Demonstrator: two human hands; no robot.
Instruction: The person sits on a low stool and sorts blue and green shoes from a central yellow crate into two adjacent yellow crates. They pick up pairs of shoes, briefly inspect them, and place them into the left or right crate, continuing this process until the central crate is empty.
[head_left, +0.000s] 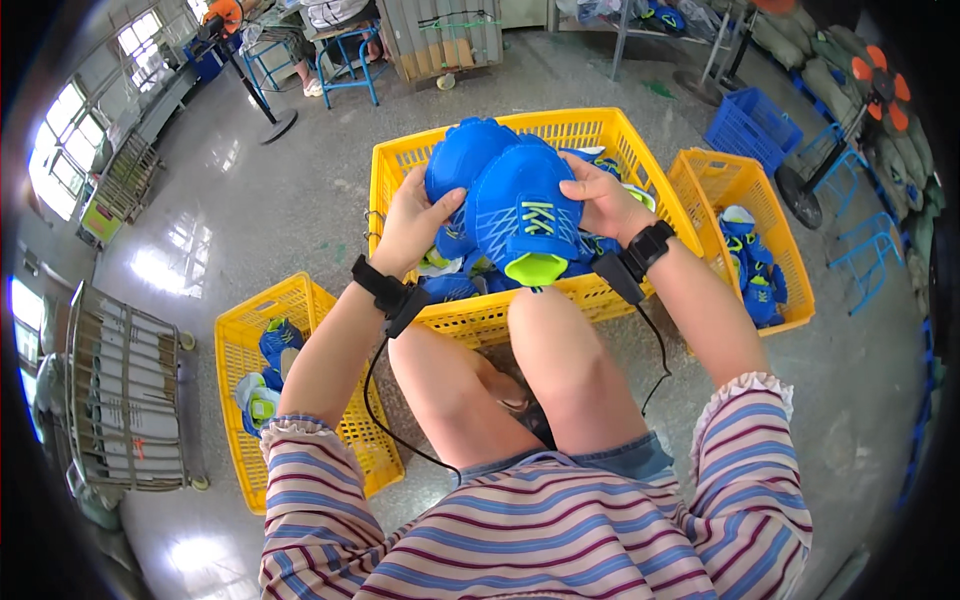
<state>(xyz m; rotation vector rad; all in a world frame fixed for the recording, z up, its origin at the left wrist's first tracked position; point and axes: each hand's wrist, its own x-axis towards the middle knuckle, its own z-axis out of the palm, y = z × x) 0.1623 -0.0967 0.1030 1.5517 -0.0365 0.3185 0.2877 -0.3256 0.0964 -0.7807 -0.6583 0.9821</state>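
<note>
Crates number three, all yellow: a large crate (600,130) ahead, a left crate (300,300) and a right crate (700,170), each holding blue shoe pieces. Left hand (412,222) and right hand (600,200), raised over the knees, are gripping two blue shoe uppers (505,200) above the large crate.

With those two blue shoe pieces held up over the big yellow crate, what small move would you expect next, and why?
Probably lowering the pair into a crate. Both hands, left hand and right hand, grip the blue shoe uppers stacked together above the big yellow crate, which holds more of them.
</note>
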